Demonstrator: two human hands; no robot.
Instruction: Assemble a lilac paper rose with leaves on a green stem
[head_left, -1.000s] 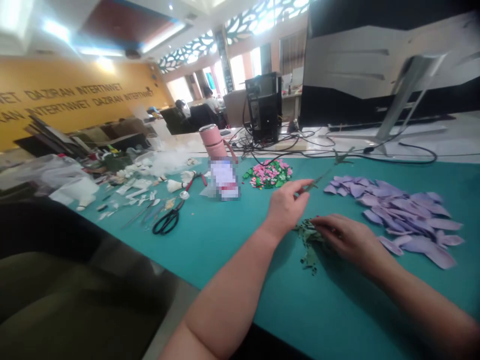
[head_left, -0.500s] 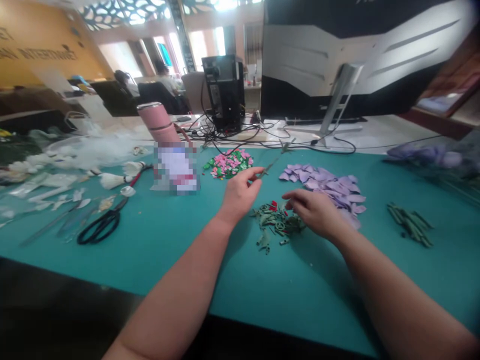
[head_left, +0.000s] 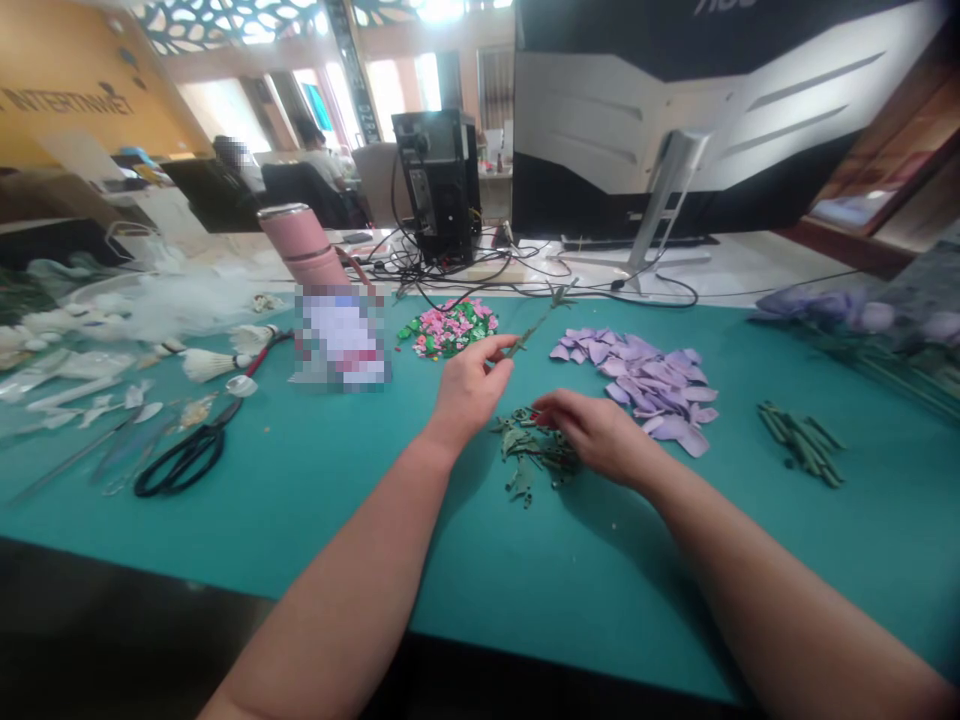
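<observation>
A slender green leafy stem (head_left: 541,324) is pinched between thumb and fingertips of the left hand (head_left: 469,392), its tip angled upward over a teal work mat (head_left: 315,510). The right hand (head_left: 592,435) is loosely curled, its fingers at the edge of a heap of dark green cut leaf pieces (head_left: 529,450); any small piece held there is probably hidden and cannot be confirmed. Lilac cut petals (head_left: 634,385) lie just beyond, and black-handled scissors (head_left: 180,460) lie well to the left.

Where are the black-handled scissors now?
In the head view, the black-handled scissors lie on the teal mat, left of the person's left hand, below white feathery pieces.
</observation>
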